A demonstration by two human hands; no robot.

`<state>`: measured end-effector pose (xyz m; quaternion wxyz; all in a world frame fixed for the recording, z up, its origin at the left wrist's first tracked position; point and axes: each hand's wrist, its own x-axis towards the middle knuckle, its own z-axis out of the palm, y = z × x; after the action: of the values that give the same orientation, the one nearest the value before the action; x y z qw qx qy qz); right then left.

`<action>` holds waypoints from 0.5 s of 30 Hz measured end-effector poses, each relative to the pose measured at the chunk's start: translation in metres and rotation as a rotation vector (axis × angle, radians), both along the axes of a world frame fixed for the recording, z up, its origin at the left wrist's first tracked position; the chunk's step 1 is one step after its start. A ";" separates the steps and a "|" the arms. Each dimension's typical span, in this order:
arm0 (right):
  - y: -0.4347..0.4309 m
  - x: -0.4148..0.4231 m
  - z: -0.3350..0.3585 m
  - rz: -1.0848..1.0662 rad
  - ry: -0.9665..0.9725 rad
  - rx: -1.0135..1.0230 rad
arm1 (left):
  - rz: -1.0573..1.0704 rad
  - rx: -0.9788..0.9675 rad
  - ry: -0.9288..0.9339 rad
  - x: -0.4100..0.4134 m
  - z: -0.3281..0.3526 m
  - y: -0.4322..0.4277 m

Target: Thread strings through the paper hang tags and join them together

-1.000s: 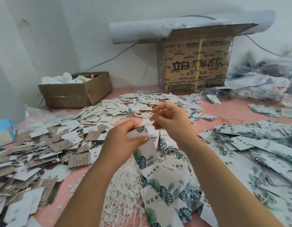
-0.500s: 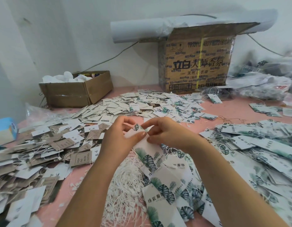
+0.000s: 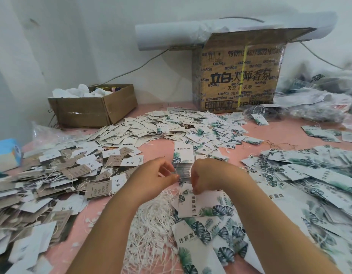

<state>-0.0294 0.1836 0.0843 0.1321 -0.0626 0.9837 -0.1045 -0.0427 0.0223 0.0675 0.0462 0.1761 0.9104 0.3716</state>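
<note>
At frame centre the blurred leaf-print hang tag is pinched between left hand and right hand, both lowered toward the string pile since a moment ago; threading is judged unfinished.

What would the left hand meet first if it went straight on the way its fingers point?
The left hand would likely push into the blurred hang tag it pinches, then the right hand.

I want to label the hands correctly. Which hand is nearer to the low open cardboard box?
Left. The left hand is in front of the low open cardboard box, somewhat to its right; the right hand is farther right, beside the left hand.
</note>
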 end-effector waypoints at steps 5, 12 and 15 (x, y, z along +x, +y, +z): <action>-0.016 0.014 0.013 0.155 0.073 0.076 | 0.098 -0.004 0.034 -0.004 0.000 -0.002; -0.068 0.032 -0.003 0.361 -0.081 0.145 | 0.129 0.045 0.017 -0.006 -0.001 -0.003; -0.075 0.031 -0.014 0.345 -0.008 0.218 | 0.126 0.052 0.009 -0.006 0.000 -0.002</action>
<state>0.0014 0.1082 0.0704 0.1577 -0.2149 0.9634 0.0266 -0.0483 0.0205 0.0678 0.0141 0.1213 0.9100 0.3963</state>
